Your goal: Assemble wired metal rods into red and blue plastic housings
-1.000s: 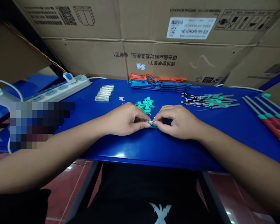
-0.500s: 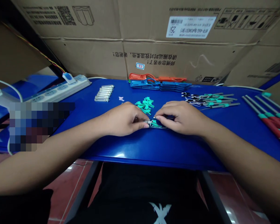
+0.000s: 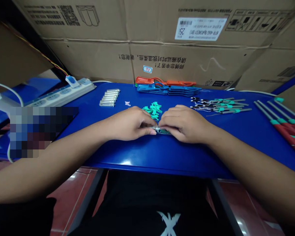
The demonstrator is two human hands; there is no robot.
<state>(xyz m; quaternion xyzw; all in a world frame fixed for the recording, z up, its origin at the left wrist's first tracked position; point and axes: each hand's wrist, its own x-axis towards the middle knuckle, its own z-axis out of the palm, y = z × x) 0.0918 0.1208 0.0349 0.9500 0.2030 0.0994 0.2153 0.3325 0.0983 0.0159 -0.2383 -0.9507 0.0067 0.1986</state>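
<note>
My left hand [image 3: 130, 124] and my right hand [image 3: 184, 124] rest together on the blue table [image 3: 137, 154], fingertips meeting. Between them they pinch a small part [image 3: 161, 130] with a metal tube end and a teal piece; most of it is hidden under my fingers. Just behind my hands lies a heap of teal plastic pieces [image 3: 152, 110]. Both hands are closed.
Clear tubes [image 3: 109, 97] lie in a row at back left beside a white power strip [image 3: 61, 93]. Orange and blue plastic shells [image 3: 167, 87] are stacked at the back. Wired teal-handled assemblies [image 3: 218, 105] and red-handled rods [image 3: 282, 124] lie at right. Cardboard boxes [image 3: 162, 39] wall the back.
My right hand has slid a little left and closer to my left hand, covering more of the small part. My left hand has barely moved.
</note>
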